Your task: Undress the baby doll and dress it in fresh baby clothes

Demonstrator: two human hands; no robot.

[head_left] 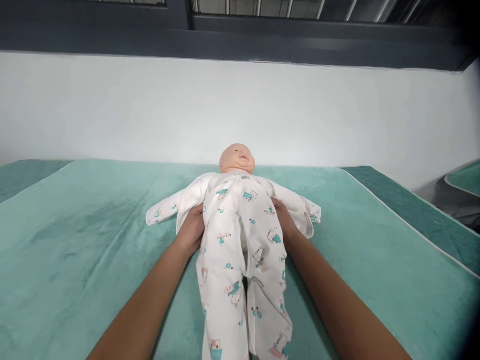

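Note:
A baby doll (pixel 237 156) lies on its back with its head away from me. It wears a white long-sleeved baby top (pixel 195 192), the sleeves spread to both sides. White baby trousers (pixel 225 250) with a small teal and pink print cover its front, up to near the neck, the legs stretching toward me. At the left edge of the trousers my left hand (pixel 193 227) is closed on the fabric, its fingertips tucked out of sight. My right hand (pixel 284 217) grips the opposite edge, with most of its fingers hidden under the cloth.
A teal padded mat (pixel 105 220) with darker side borders lies under the doll. Behind it rises a white wall (pixel 150 110), topped by a dark window frame (pixel 262 42) with bars. Another teal-topped pad (pixel 465 177) shows at the far right.

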